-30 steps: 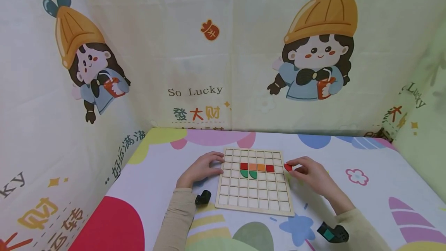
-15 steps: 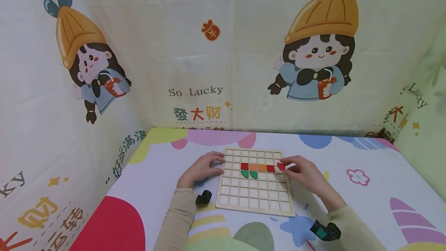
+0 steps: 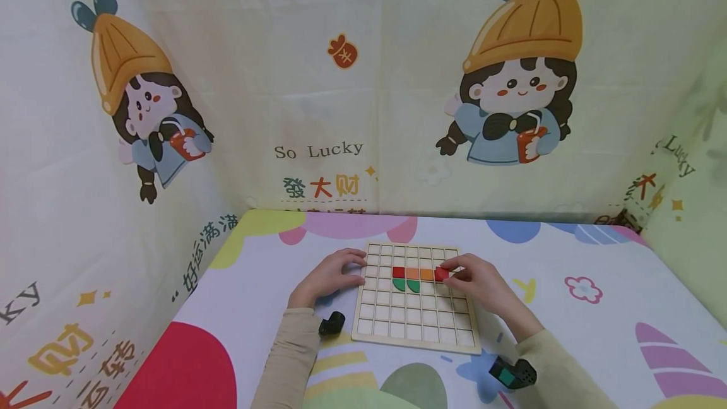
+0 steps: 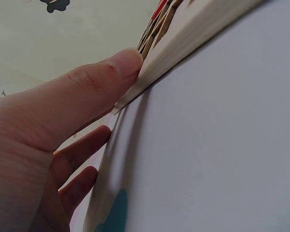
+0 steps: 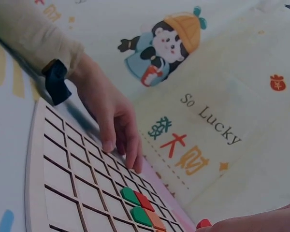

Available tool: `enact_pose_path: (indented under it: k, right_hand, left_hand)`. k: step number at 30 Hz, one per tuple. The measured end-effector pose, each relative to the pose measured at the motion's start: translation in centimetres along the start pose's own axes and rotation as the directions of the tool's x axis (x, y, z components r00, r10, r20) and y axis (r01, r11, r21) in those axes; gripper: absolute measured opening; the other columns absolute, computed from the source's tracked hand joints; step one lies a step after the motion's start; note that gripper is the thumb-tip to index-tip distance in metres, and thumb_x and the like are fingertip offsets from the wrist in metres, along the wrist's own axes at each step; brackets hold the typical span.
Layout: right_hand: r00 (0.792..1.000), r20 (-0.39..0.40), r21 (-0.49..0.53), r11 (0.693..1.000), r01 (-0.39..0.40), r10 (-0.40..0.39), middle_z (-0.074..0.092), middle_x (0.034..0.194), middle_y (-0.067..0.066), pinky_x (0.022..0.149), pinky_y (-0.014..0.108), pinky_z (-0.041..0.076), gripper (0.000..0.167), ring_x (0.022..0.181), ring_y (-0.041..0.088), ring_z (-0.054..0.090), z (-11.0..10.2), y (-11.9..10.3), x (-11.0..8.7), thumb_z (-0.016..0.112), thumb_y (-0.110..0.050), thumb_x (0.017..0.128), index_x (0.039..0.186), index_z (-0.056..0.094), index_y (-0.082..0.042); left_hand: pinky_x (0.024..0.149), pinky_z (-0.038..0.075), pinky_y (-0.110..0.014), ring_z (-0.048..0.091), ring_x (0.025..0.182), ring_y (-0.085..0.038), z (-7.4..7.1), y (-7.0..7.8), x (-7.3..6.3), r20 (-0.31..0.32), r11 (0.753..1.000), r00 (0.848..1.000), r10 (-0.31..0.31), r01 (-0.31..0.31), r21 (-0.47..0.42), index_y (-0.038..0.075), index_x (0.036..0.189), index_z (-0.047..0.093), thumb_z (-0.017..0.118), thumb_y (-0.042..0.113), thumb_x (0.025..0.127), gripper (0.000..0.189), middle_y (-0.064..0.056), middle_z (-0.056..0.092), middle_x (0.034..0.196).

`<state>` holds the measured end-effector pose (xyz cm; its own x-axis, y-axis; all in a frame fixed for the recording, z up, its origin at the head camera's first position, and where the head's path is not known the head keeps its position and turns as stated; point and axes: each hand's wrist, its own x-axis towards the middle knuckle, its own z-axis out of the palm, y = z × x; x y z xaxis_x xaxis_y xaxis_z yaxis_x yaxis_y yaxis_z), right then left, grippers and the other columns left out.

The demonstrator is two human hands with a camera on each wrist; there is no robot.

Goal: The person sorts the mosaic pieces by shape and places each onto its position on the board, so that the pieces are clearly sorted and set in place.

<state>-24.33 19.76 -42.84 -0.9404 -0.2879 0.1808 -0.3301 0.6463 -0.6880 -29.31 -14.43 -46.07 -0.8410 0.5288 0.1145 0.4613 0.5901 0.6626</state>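
A wooden grid board (image 3: 416,344) lies on the table. My right hand (image 3: 483,279) is over the right side of it, pinching a red quarter-round tile (image 3: 442,274) between thumb and fingertips. That tile overlaps the right end of a row, where a red square tile is mostly hidden. Along the row sit another red square tile (image 3: 399,272) and two orange square tiles (image 3: 419,274). Below them lie two green quarter-round tiles (image 3: 406,284). My left hand (image 3: 329,274) rests at the board's left edge, its thumb (image 4: 123,65) touching the rim and its fingers loosely extended.
A patterned tablecloth (image 3: 295,232) in bright shapes covers the table. Printed cloth curtains (image 3: 409,100) rise behind and on both sides. A black wrist camera (image 3: 332,324) sits on the left sleeve, and another wrist camera (image 3: 513,372) on the right.
My right hand has carried the red quarter-round tile leftward, from beyond the board's right edge to over the end of the row. The left hand has stayed at the left edge.
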Motion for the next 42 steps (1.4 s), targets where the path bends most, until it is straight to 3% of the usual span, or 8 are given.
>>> enact_pose_path:
  k: [10,16,30,42]
  right_hand:
    - [0.999,0.017,0.022,0.999,-0.031,0.031,0.064,0.108,0.008,0.076,0.033,0.059,0.03,0.087,0.019,0.066,1.0,-0.6,0.5,0.075,-0.01,0.086,0.115,0.068,-0.004]
    - [0.999,0.018,0.004,0.999,-0.037,0.037,0.064,0.108,0.007,0.08,0.038,0.058,0.024,0.087,0.019,0.065,1.6,-0.5,0.6,0.075,-0.01,0.086,0.109,0.071,-0.007]
    - [0.996,0.03,-0.042,0.996,-0.078,0.079,0.064,0.1,0.001,0.078,0.034,0.057,0.026,0.083,0.015,0.063,2.6,-0.5,0.7,0.077,-0.015,0.085,0.11,0.073,-0.01]
    - [0.997,0.075,-0.062,0.998,-0.021,0.026,0.064,0.095,-0.003,0.071,0.029,0.049,0.02,0.08,0.013,0.053,3.0,-0.4,0.5,0.077,-0.013,0.084,0.103,0.073,-0.011]
  left_hand:
    - [0.112,0.035,-0.042,0.045,0.133,-0.024,0.1,-0.2,0.1,0.002,1.0,1.0,-0.014,0.014,0.017,0.009,0.118,0.069,0.075,0.024,0.087,0.035,-0.003,0.055,0.137]
    - [0.113,0.034,-0.04,0.044,0.134,-0.021,0.1,-0.2,0.1,0.004,0.999,1.0,-0.028,0.028,0.021,0.011,0.119,0.069,0.076,0.023,0.087,0.035,0.0,0.055,0.138]
    - [0.112,0.035,-0.041,0.045,0.133,-0.021,0.2,-0.3,0.1,-0.004,0.999,1.0,-0.028,0.028,0.019,0.011,0.118,0.069,0.076,0.023,0.086,0.035,0.0,0.055,0.138]
    - [0.113,0.034,-0.04,0.044,0.133,-0.022,0.2,-0.3,0.1,0.0,1.0,1.0,-0.022,0.022,0.018,0.01,0.118,0.069,0.076,0.024,0.086,0.036,-0.001,0.054,0.138]
